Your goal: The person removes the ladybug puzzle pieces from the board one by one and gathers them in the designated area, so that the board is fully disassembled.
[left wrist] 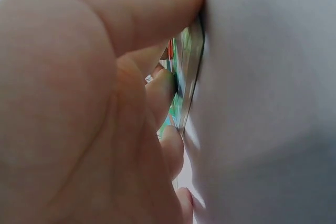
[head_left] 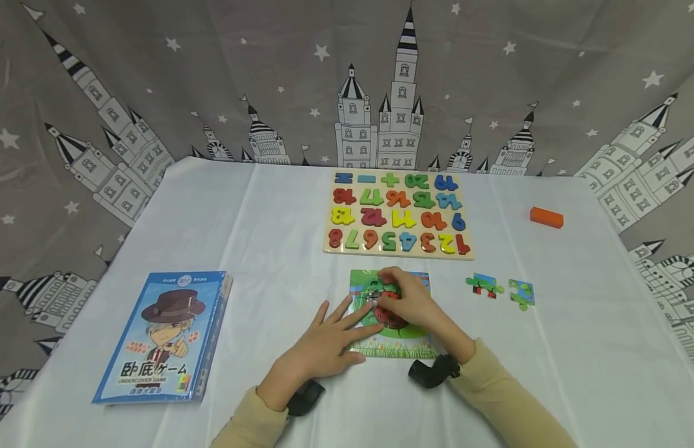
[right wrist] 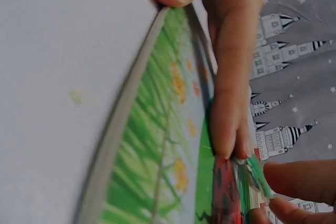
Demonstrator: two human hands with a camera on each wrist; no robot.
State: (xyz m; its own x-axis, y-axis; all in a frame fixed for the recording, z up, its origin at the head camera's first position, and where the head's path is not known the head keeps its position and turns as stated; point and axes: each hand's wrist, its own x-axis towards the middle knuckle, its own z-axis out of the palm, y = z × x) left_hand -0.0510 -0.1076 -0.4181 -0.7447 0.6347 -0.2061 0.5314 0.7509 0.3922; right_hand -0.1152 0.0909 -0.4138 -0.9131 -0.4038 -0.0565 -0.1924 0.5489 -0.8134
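Note:
A ladybug jigsaw puzzle [head_left: 400,348] lies in its tray in front of me, grass and flowers along its near edge. My left hand [head_left: 323,343] rests with spread, straight fingers across its left part, and the thumb sits at the near edge. My right hand [head_left: 418,306] is over the upper middle of the puzzle, thumb and fingers bent down beside the red ladybug [head_left: 393,318]. In the right wrist view those fingers [right wrist: 296,179] pinch a green-edged puzzle piece [right wrist: 258,174], raised at an angle from the board. The left fingertips overlap the ladybug's edge there.
Two loose puzzle pieces, one [head_left: 485,285] with red and one [head_left: 522,294] with blue, lie right of the puzzle. Behind it is a wooden number board [head_left: 397,254]. An orange block [head_left: 546,217] lies at the far right. A blue game box [head_left: 162,339] lies at left.

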